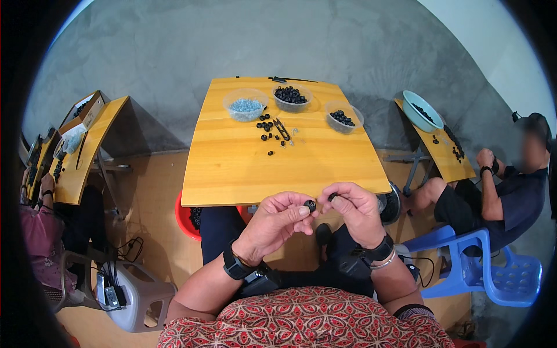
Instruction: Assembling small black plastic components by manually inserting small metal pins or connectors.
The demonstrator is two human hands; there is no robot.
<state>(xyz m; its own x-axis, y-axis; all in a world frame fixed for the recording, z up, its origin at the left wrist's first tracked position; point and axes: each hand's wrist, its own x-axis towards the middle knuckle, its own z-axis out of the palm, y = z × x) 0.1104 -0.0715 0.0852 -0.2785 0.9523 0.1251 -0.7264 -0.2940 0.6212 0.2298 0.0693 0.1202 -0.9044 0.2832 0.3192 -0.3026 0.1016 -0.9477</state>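
Observation:
Just past the table's near edge, my left hand (277, 223) pinches a round black part (310, 205) with a hole in it between thumb and fingertips. Close beside it, my right hand (361, 216) grips a smaller black piece (333, 196), mostly covered by thumb and forefinger. The two pieces are apart. Ahead on the yellow table (232, 174) lie several loose black parts (266, 125) and a pair of black thread snips (281, 129). Small clear bits are scattered by the snips.
A clear bowl (245, 96) of light-blue pieces and two bowls of black parts (291, 95) (342, 118) stand toward the back. A red basin (184, 217) sits below the table's left side. People work at side tables; a blue chair (484, 261) is at right.

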